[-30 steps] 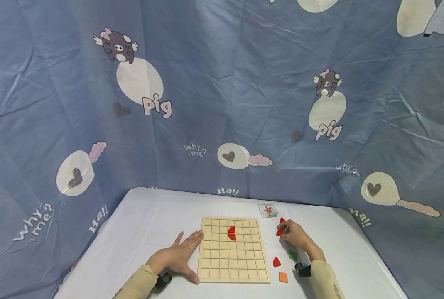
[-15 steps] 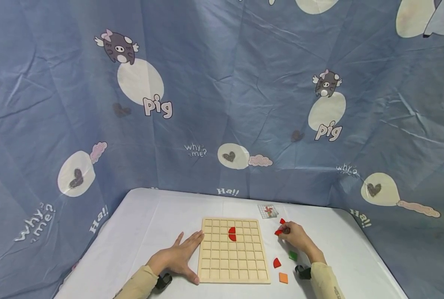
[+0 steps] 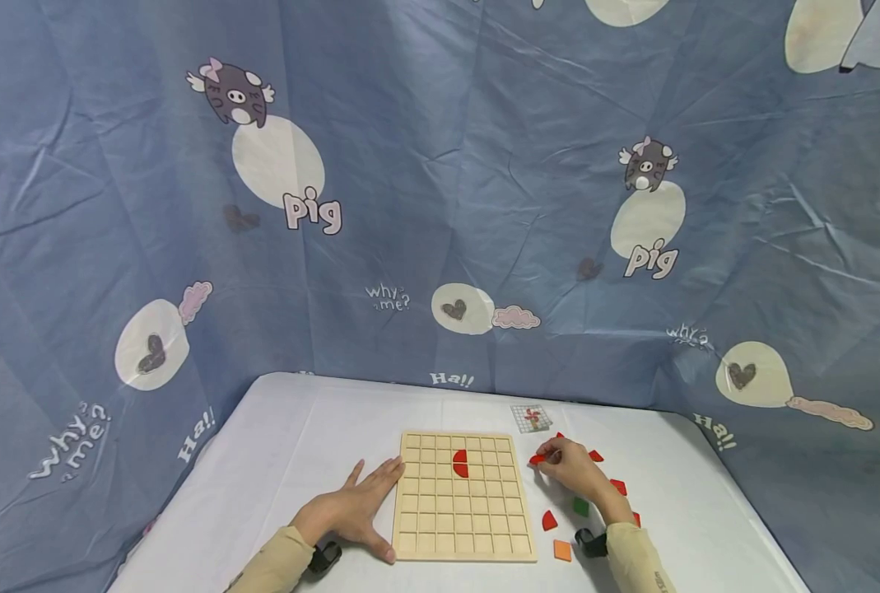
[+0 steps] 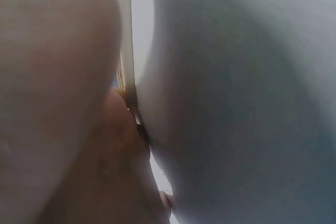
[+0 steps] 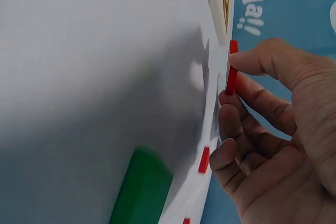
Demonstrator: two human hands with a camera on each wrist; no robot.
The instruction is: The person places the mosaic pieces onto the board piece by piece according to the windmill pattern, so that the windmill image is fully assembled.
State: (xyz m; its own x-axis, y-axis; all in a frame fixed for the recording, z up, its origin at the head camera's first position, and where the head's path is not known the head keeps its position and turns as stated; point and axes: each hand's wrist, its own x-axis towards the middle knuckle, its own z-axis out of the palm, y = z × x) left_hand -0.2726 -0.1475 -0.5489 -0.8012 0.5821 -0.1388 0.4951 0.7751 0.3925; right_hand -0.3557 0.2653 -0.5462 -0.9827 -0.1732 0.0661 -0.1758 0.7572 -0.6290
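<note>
Between the thumb and fingers of my right hand point(image 3: 573, 469) is a flat red quarter-circle tile point(image 3: 537, 459), pinched just right of a wooden grid board point(image 3: 443, 522). The right wrist view shows this tile edge-on point(image 5: 232, 80), with the other fingers loosely bent below it. Two red quarter-circle tiles point(image 3: 460, 464) sit in neighbouring squares of the board, one above the other. My left hand point(image 3: 351, 512) lies spread along the board's left side, fingertips and thumb at its edge; the left wrist view shows mostly blurred skin beside the board's rim point(image 4: 126, 40).
A small card point(image 3: 531, 418) with a grid and a red figure lies behind the board's right corner. Right of the board are an orange square point(image 3: 561, 550), a green tile point(image 3: 581, 506), a red quarter-circle point(image 3: 549, 520) and several more red tiles point(image 3: 618, 487) around the right forearm.
My right hand has picked the red tile up off the cloth and moved left with it, towards the board. Red tiles behind the forearm now show. The left hand stays put.
</note>
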